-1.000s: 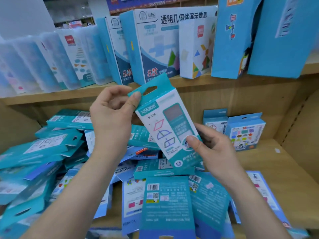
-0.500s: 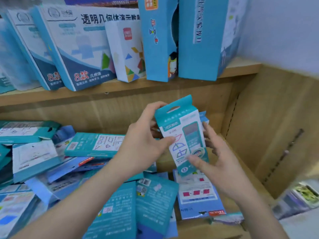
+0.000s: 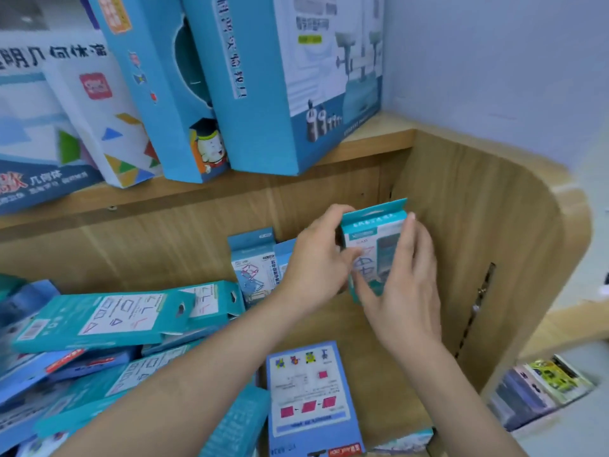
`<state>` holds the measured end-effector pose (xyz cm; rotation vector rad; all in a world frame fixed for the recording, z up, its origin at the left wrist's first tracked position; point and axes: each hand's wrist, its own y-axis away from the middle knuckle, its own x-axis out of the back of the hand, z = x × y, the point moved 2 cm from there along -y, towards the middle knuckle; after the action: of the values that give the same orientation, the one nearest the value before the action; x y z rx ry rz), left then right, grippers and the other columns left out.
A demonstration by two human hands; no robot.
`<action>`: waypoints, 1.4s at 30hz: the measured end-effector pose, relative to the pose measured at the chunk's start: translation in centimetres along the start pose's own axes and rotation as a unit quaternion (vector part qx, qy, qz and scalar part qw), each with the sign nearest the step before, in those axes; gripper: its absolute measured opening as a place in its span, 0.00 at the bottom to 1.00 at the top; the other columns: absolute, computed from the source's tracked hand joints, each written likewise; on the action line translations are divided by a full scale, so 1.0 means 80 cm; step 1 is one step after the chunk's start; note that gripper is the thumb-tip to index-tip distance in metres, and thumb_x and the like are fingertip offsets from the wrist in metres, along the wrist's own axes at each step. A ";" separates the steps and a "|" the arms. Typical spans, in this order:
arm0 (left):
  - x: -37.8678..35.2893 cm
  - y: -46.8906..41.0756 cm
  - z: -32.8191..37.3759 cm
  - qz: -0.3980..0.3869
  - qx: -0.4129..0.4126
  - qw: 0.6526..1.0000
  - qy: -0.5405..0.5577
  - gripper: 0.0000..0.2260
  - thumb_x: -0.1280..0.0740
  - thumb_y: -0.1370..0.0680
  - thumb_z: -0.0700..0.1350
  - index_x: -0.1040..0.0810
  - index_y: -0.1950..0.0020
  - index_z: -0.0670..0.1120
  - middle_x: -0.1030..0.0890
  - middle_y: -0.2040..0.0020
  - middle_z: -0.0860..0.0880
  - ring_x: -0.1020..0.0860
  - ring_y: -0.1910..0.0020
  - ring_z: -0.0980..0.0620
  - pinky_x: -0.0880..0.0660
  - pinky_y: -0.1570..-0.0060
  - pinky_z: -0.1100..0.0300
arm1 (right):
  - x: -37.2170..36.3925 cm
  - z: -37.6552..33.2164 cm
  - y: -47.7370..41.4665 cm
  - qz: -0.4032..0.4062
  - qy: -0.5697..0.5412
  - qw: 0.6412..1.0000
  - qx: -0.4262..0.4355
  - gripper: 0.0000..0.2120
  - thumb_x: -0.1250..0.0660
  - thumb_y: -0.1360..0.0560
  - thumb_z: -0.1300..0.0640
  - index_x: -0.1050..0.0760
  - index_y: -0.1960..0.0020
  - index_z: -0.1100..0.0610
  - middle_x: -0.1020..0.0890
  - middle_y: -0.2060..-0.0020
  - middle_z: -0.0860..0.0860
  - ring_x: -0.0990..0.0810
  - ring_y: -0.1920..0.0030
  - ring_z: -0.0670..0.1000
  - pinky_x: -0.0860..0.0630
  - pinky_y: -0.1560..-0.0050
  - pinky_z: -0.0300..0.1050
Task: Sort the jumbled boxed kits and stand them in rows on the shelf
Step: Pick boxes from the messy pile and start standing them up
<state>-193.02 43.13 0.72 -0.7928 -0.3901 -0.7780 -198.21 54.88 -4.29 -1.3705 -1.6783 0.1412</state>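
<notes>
By the left hand [image 3: 313, 262], fingers curled, the kit [image 3: 372, 232] is gripped at its left edge. The right hand [image 3: 405, 291] is laid against its right side, fingers straight. The kit is held upright at the shelf's [image 3: 323, 328] back right corner, near the side wall [image 3: 461, 242] and right of the standing kits [image 3: 255, 268]. Placing is judged to be under way; whether its base is down is hidden. A release without tipping is called for next, then a pick from the pile [image 3: 99, 318].
</notes>
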 end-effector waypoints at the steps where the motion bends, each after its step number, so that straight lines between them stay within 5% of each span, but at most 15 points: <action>1: -0.005 -0.018 -0.007 0.015 0.010 1.000 -0.002 0.18 0.27 0.29 0.39 0.28 0.45 0.53 0.20 0.51 0.51 0.22 0.52 0.55 0.24 0.49 0.53 | -0.005 0.004 -0.007 -0.012 -0.001 1.000 0.003 0.46 0.31 0.28 0.50 0.59 0.23 0.55 0.45 0.26 0.57 0.42 0.28 0.58 0.33 0.34 0.54; 8: -0.037 -0.100 -0.055 -0.019 0.123 0.989 -0.079 0.13 0.30 0.25 0.42 0.26 0.42 0.43 0.19 0.45 0.46 0.21 0.46 0.49 0.26 0.51 0.60 | -0.058 0.048 -0.030 -0.139 -0.072 0.986 -0.049 0.38 0.34 0.26 0.55 0.52 0.23 0.53 0.43 0.25 0.52 0.35 0.30 0.56 0.29 0.36 0.53; 14: -0.045 -0.100 -0.066 -0.037 0.062 0.968 -0.241 0.16 0.32 0.24 0.46 0.28 0.38 0.46 0.18 0.46 0.44 0.21 0.48 0.42 0.24 0.53 0.54 | -0.082 0.052 -0.044 -0.157 -0.116 0.979 -0.057 0.34 0.35 0.26 0.61 0.46 0.24 0.55 0.40 0.26 0.52 0.35 0.29 0.53 0.32 0.34 0.47; 19: -0.049 -0.101 -0.073 -0.009 0.118 0.977 -0.180 0.14 0.30 0.27 0.49 0.24 0.43 0.51 0.16 0.51 0.48 0.19 0.51 0.45 0.22 0.54 0.52 | -0.087 0.054 -0.057 -0.158 -0.139 0.976 -0.055 0.35 0.35 0.27 0.64 0.46 0.24 0.56 0.39 0.26 0.52 0.37 0.28 0.52 0.38 0.34 0.41; 27: -0.038 -0.096 -0.066 -0.034 0.110 0.970 -0.215 0.17 0.30 0.27 0.53 0.25 0.40 0.50 0.17 0.48 0.48 0.20 0.50 0.46 0.22 0.54 0.52 | -0.095 0.047 -0.063 -0.189 -0.108 0.975 -0.040 0.36 0.35 0.26 0.61 0.49 0.23 0.53 0.43 0.24 0.54 0.41 0.26 0.55 0.38 0.28 0.51; 30: -0.006 -0.068 -0.061 -0.021 0.069 0.966 -0.250 0.21 0.30 0.26 0.50 0.27 0.35 0.50 0.19 0.43 0.47 0.22 0.45 0.45 0.24 0.49 0.53 | -0.085 0.037 -0.060 -0.185 -0.061 0.981 0.003 0.36 0.34 0.26 0.60 0.47 0.23 0.51 0.43 0.24 0.54 0.42 0.26 0.55 0.38 0.28 0.51; 36: 0.110 0.004 -0.096 0.019 0.080 0.934 -0.349 0.07 0.29 0.28 0.43 0.18 0.51 0.51 0.18 0.49 0.50 0.21 0.51 0.43 0.23 0.53 0.50 | -0.089 0.003 -0.055 -0.200 0.044 0.965 0.165 0.35 0.32 0.27 0.60 0.43 0.25 0.49 0.41 0.26 0.53 0.44 0.25 0.54 0.39 0.30 0.58; 39: 0.149 0.033 -0.113 -0.055 0.113 0.901 -0.415 0.11 0.28 0.29 0.49 0.19 0.47 0.51 0.18 0.46 0.49 0.22 0.46 0.44 0.24 0.50 0.52 | -0.108 -0.011 -0.061 -0.224 0.094 0.948 0.204 0.35 0.33 0.26 0.58 0.45 0.25 0.46 0.42 0.25 0.51 0.48 0.24 0.52 0.45 0.29 0.59; 42: 0.159 0.060 -0.127 -0.160 0.112 0.870 -0.452 0.26 0.28 0.31 0.58 0.26 0.36 0.53 0.22 0.38 0.50 0.26 0.39 0.46 0.27 0.43 0.52 | -0.124 -0.024 -0.065 -0.233 0.120 0.938 0.227 0.33 0.33 0.26 0.55 0.43 0.25 0.46 0.39 0.26 0.51 0.46 0.25 0.52 0.48 0.31 0.60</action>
<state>-180.64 31.57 -0.88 -0.8472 -1.4622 -0.6035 -201.16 43.97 -5.77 -0.6019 -1.5904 0.0760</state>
